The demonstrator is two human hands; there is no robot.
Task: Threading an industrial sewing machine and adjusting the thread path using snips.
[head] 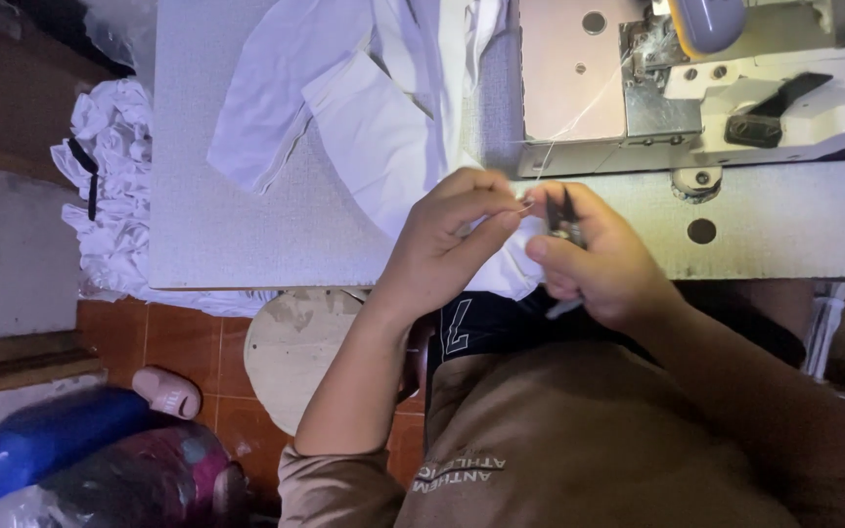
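Hard to make out: thin white thread (579,115), running from the grey-white sewing machine (696,88) down to the left hand (457,230), pinched there. Right hand (599,259) closed around small dark thread snips (563,220), blades partly hidden. White cotton fabric pieces (364,108) heaped left of the machine on the grey bench (227,225).

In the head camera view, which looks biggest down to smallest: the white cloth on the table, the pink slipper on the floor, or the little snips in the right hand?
1. White cloth, by far the largest.
2. Pink slipper.
3. Snips, smallest, partly hidden by the right hand, though nearer the camera.
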